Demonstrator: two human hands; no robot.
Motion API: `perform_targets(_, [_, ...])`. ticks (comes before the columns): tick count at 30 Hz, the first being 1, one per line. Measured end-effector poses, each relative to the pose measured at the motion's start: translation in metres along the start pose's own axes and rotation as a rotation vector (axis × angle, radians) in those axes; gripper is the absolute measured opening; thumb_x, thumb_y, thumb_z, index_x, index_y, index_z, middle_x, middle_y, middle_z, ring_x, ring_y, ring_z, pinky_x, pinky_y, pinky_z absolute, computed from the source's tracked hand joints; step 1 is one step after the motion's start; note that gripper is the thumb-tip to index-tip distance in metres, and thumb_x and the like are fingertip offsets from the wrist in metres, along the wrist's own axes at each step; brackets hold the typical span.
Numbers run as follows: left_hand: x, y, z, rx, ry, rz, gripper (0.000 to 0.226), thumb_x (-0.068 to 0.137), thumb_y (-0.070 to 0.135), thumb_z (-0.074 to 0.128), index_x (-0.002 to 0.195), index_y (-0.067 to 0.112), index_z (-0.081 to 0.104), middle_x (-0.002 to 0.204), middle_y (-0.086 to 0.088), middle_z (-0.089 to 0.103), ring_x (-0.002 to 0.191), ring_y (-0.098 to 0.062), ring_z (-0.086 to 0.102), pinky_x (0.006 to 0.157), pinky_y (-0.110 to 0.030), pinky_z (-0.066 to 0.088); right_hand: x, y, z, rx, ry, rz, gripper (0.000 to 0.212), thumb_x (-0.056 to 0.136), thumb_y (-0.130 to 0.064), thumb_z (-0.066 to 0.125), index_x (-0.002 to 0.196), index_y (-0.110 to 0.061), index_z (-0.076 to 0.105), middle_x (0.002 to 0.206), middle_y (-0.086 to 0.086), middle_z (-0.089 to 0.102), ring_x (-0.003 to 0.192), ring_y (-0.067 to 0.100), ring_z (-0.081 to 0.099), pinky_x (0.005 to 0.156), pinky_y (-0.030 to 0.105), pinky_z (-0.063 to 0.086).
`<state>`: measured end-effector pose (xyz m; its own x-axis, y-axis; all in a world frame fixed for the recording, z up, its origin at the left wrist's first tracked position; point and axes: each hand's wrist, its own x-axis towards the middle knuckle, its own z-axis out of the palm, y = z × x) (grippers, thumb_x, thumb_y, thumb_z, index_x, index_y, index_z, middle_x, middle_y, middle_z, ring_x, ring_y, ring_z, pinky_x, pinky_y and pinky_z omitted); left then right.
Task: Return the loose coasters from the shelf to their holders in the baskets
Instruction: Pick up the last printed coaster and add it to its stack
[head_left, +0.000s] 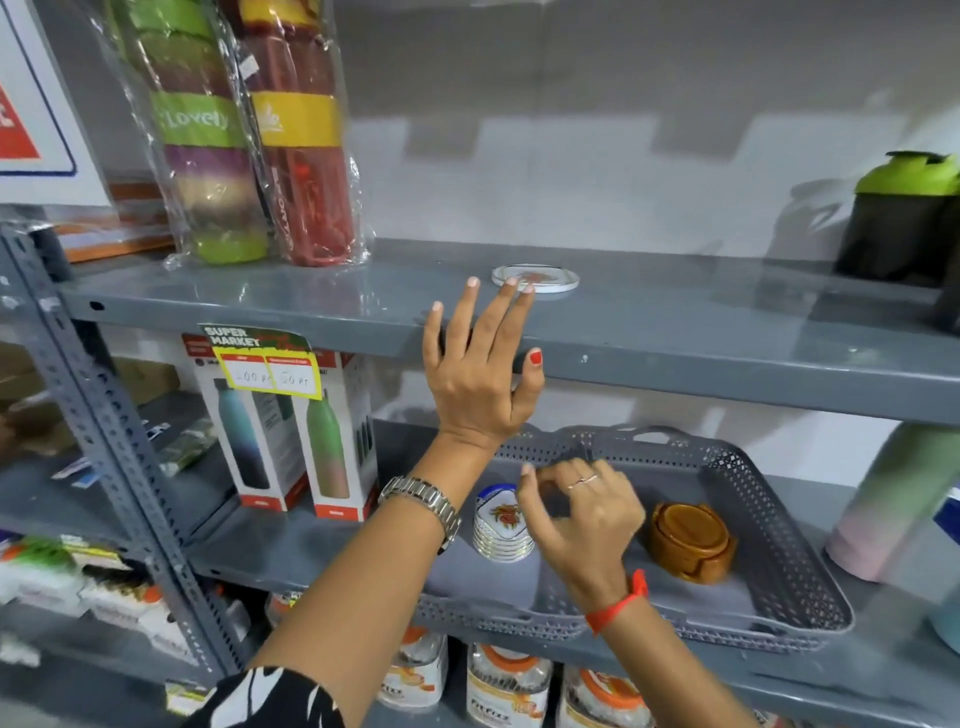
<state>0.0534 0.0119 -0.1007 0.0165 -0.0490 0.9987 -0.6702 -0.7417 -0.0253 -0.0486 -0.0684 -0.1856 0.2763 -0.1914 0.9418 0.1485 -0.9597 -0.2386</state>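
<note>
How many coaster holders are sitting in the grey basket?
2. The white holder, stacked with white coasters, stands at the left of the grey basket, beside the right hand. The brown holder stands further right. The hand might hide something small.

Glossy grey metal shelf (675, 312), perforated matt plastic basket (779, 561), glossy coaster (545, 278)

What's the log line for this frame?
left hand: open, reaching, fingertips at white coaster on upper shelf | right hand: over basket, empty
</note>
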Motion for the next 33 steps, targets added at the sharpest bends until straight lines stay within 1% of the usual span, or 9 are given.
perform_targets(3, [0.001, 0.003, -0.005, -0.006, -0.037, -0.021, 0.05, 0.1, 0.04, 0.019, 0.134, 0.016, 0.048, 0.133, -0.003, 0.057, 0.13, -0.026, 0.043, 0.111, -0.045, 0.022, 0.054, -0.016, -0.038, 0.018, 0.221, -0.109, 0.037, 0.085, -0.031, 0.06, 0.052, -0.016, 0.06, 0.048, -0.001, 0.059, 0.044, 0.024, 0.049, 0.044, 0.032, 0.039])
perform_targets(6, [0.001, 0.007, -0.01, -0.037, -0.074, -0.054, 0.051, 0.101, 0.041, 0.02, 0.137, 0.014, 0.044, 0.138, -0.005, 0.052, 0.133, -0.028, 0.039, 0.113, -0.046, 0.019, 0.113, -0.029, -0.052, -0.117, 0.189, -0.016, 0.036, 0.083, -0.04, 0.057, 0.053, -0.02, 0.061, 0.049, -0.003, 0.062, 0.047, 0.022, 0.056, 0.044, 0.024, 0.038])
perform_targets(10, [0.003, 0.007, -0.012, -0.045, -0.116, -0.06, 0.053, 0.101, 0.042, 0.02, 0.138, 0.012, 0.042, 0.141, -0.007, 0.048, 0.134, -0.028, 0.037, 0.115, -0.045, 0.015, 0.177, -0.028, -0.043, -0.21, -0.224, 0.166, 0.029, 0.08, -0.049, 0.057, 0.085, -0.022, 0.067, 0.081, -0.003, 0.071, 0.08, 0.022, 0.066, 0.058, 0.027, 0.039])
perform_targets(13, [0.005, 0.007, -0.013, -0.04, -0.131, -0.074, 0.054, 0.1, 0.042, 0.018, 0.138, 0.011, 0.043, 0.14, -0.007, 0.049, 0.133, -0.028, 0.038, 0.116, -0.042, 0.013, 0.209, -0.019, -0.02, -0.275, -0.521, 0.195, 0.055, 0.077, -0.059, 0.061, 0.107, -0.012, 0.061, 0.103, 0.008, 0.068, 0.102, 0.03, 0.06, 0.071, 0.033, 0.043])
perform_targets(17, [0.005, 0.008, -0.014, -0.038, -0.113, -0.068, 0.051, 0.096, 0.038, 0.028, 0.136, 0.012, 0.044, 0.138, -0.007, 0.051, 0.131, -0.027, 0.039, 0.116, -0.041, 0.013, 0.233, -0.018, 0.016, -0.339, -0.929, 0.251, 0.073, 0.078, -0.069, 0.054, 0.118, -0.008, 0.05, 0.12, 0.01, 0.06, 0.113, 0.032, 0.055, 0.079, 0.034, 0.04])
perform_targets(19, [0.005, 0.008, -0.015, -0.05, -0.107, -0.075, 0.05, 0.093, 0.035, 0.032, 0.136, 0.012, 0.045, 0.138, -0.007, 0.051, 0.131, -0.027, 0.04, 0.115, -0.042, 0.014, 0.242, -0.018, 0.027, -0.305, -1.006, 0.281, 0.07, 0.08, -0.064, 0.056, 0.122, -0.008, 0.048, 0.125, 0.01, 0.057, 0.115, 0.031, 0.054, 0.08, 0.032, 0.039])
perform_targets(24, [0.005, 0.008, -0.015, -0.048, -0.117, -0.075, 0.049, 0.094, 0.035, 0.031, 0.135, 0.013, 0.045, 0.136, -0.006, 0.053, 0.13, -0.027, 0.041, 0.113, -0.043, 0.018, 0.248, -0.009, 0.043, -0.142, -1.021, 0.384, 0.068, 0.078, -0.051, 0.068, 0.124, -0.006, 0.044, 0.127, 0.013, 0.053, 0.115, 0.031, 0.052, 0.08, 0.033, 0.041])
perform_targets(27, [0.006, 0.008, -0.015, -0.047, -0.13, -0.079, 0.05, 0.099, 0.039, 0.022, 0.136, 0.013, 0.044, 0.137, -0.006, 0.053, 0.13, -0.027, 0.041, 0.113, -0.044, 0.018, 0.246, -0.008, 0.041, -0.128, -0.947, 0.413, 0.068, 0.073, -0.048, 0.074, 0.12, -0.007, 0.046, 0.125, 0.015, 0.053, 0.116, 0.033, 0.05, 0.086, 0.038, 0.046])
perform_targets(33, [0.004, 0.008, -0.015, -0.04, -0.146, -0.087, 0.053, 0.1, 0.041, 0.018, 0.138, 0.014, 0.043, 0.139, -0.005, 0.051, 0.132, -0.026, 0.039, 0.112, -0.045, 0.02, 0.224, -0.014, -0.012, -0.097, -0.471, 0.367, 0.095, 0.058, -0.042, 0.085, 0.134, -0.01, 0.038, 0.125, 0.016, 0.053, 0.12, 0.035, 0.041, 0.091, 0.04, 0.042])
